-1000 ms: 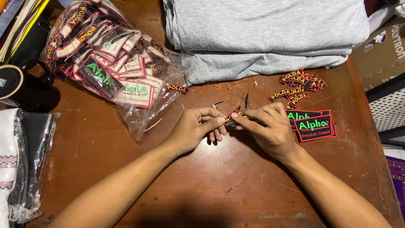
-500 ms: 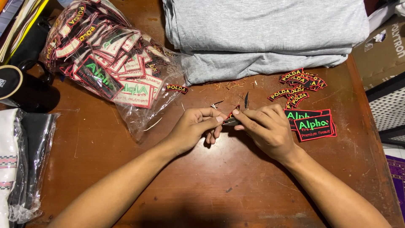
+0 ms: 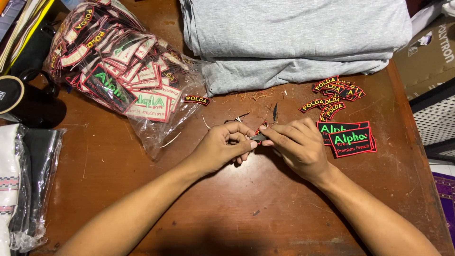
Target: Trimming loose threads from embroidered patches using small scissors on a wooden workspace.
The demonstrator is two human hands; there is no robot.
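Observation:
My left hand (image 3: 222, 148) and my right hand (image 3: 297, 147) meet at the middle of the brown wooden table (image 3: 227, 213). The fingertips of my left hand pinch a small red-edged black patch (image 3: 262, 127). A small grey metal cutter (image 3: 258, 137) is gripped in my right hand, its tip at the patch. Just right of my right hand lies a stack of rectangular black patches (image 3: 351, 141) with green lettering and red borders. Behind that stack is a loose heap of small curved patches (image 3: 334, 92).
A clear plastic bag (image 3: 118, 71) full of patches lies at the back left, one curved patch (image 3: 196, 99) beside it. Folded grey cloth (image 3: 294, 38) is stacked at the back. A black mug (image 3: 19, 97) and plastic-wrapped cloth (image 3: 21, 185) sit left. Thread trimmings (image 3: 256, 95) litter the wood.
My hands stay together at the same spot; the fingers have shifted slightly around the small patch. Nothing else has moved.

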